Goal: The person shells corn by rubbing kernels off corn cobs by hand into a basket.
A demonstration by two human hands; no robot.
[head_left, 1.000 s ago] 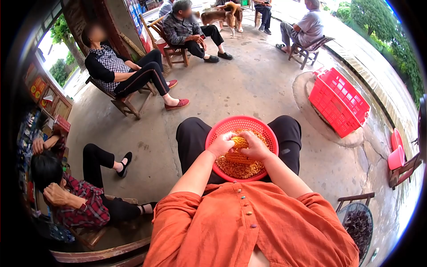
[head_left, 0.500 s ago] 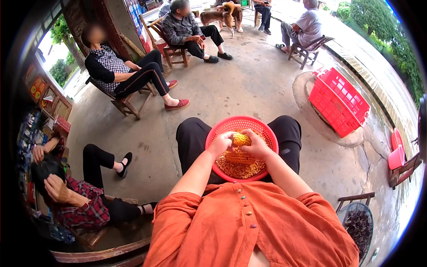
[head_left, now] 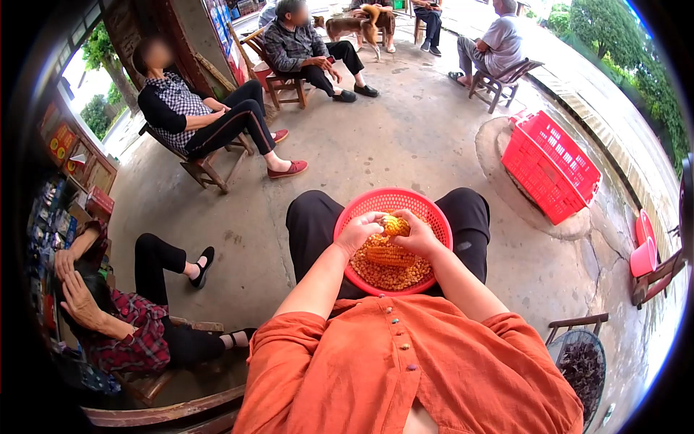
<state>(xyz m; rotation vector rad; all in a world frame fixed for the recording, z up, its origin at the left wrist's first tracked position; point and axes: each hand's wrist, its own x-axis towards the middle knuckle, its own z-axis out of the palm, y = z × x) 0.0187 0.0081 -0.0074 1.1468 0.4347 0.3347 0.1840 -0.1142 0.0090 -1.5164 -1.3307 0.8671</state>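
A red plastic colander [head_left: 426,204] rests on my lap between my knees. Loose corn kernels [head_left: 394,277] cover its bottom, and a corn cob [head_left: 390,256] with kernels lies on top of them. Above that, both hands grip another corn cob [head_left: 395,226]. My left hand [head_left: 359,233] closes on its left end, with thumb and fingers pinched against it. My right hand [head_left: 421,237] wraps round its right side. The fingers partly hide the held cob.
A red plastic crate [head_left: 551,166] stands on the concrete floor ahead to the right. Pink basins [head_left: 643,257] are at the far right, near a dark-filled basket [head_left: 583,372]. Several people sit on chairs around me, and a dog [head_left: 354,27] stands at the back.
The held cob has turned slightly in my hands, and my left fingers have shifted on it. At lower left, a seated person's hands have moved on their head. The colander stays in place.
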